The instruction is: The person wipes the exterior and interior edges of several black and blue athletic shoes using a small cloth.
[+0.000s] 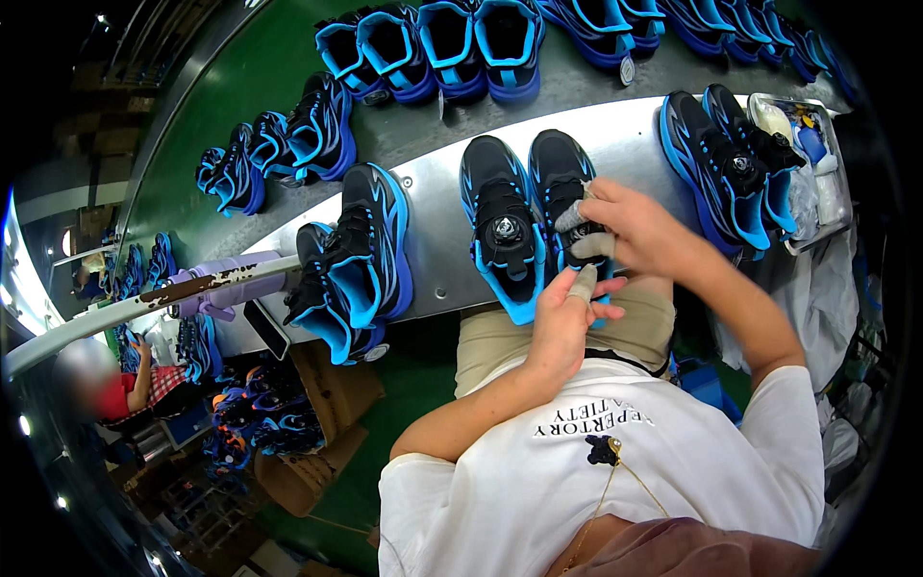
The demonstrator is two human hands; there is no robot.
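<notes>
Nearest in, the left hand (562, 313) braces the toe of the right-hand black-and-blue shoe (567, 197) at the worktop (433, 250) edge, taped fingers (583, 282) pressed together, seemingly steadying it while the right hand (630, 226) pinches its lacing, its mate (502, 226) alongside, more pairs (433, 48) beyond.

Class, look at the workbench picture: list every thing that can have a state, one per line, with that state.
Right shoe of the middle pair: upright on the bench, both hands on it.
Left shoe of that pair: upright, untouched.
Left hand: at the shoe's near end, fingertip taped.
Right hand: on the shoe's top, fingers taped.
Pair at the left: lying on its side, stacked.
Pair at the right: upright.
Tray: full.
</notes>
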